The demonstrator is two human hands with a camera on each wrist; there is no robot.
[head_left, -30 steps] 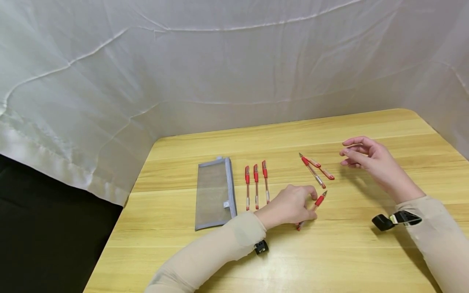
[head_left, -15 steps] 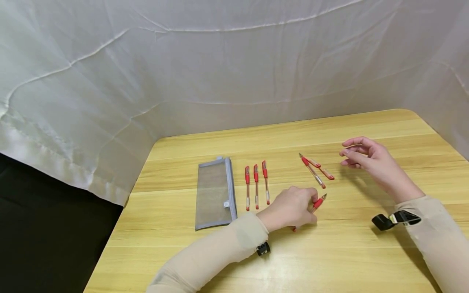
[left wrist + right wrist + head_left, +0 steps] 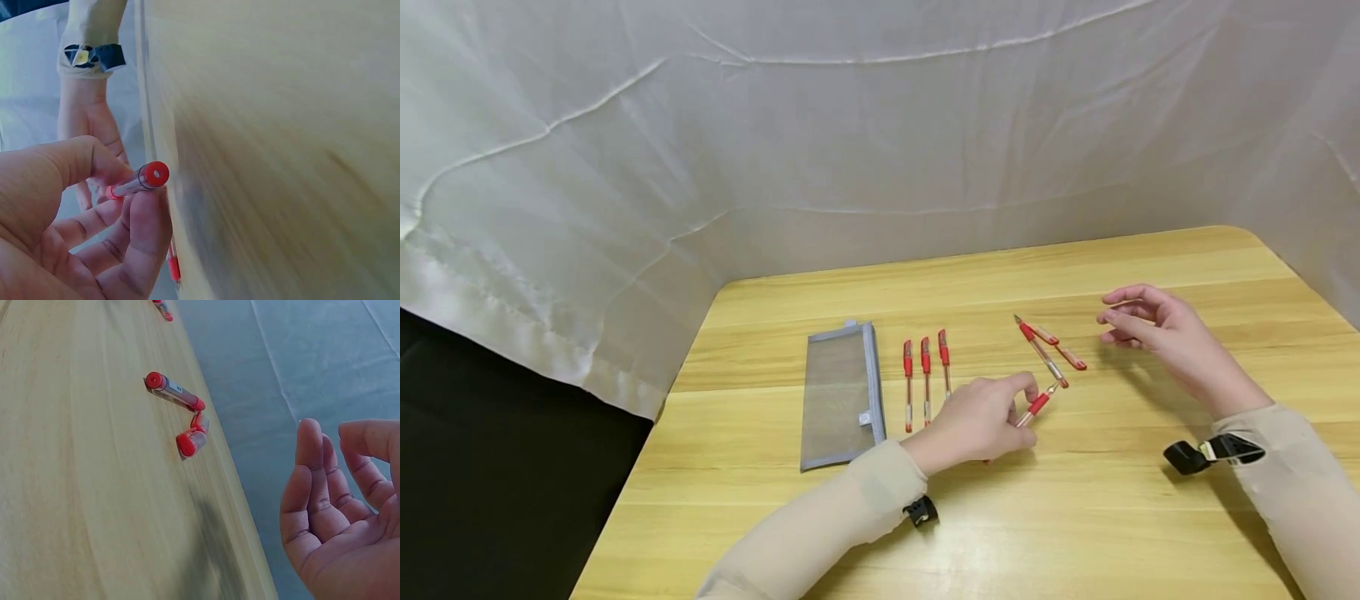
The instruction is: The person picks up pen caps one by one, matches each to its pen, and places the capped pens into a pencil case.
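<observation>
L hand point(image 3: 977, 421) pinches red pen point(image 3: 1037, 405), tip up-right diag; R hand point(image 3: 1157, 329) relaxed, empty.

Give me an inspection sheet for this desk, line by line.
Surface: wooden table, light grain.
Job's things: red pen pinched in the left hand, tip up off the table; three pens in a row; uncapped pen with its cap beside it.
Clutter: grey mesh pouch, lying flat.
Grippers: left hand grips the pen; right hand hovers, holding nothing.
Cables: nothing seen.
Surroundings: white cloth backdrop on three sides.
</observation>
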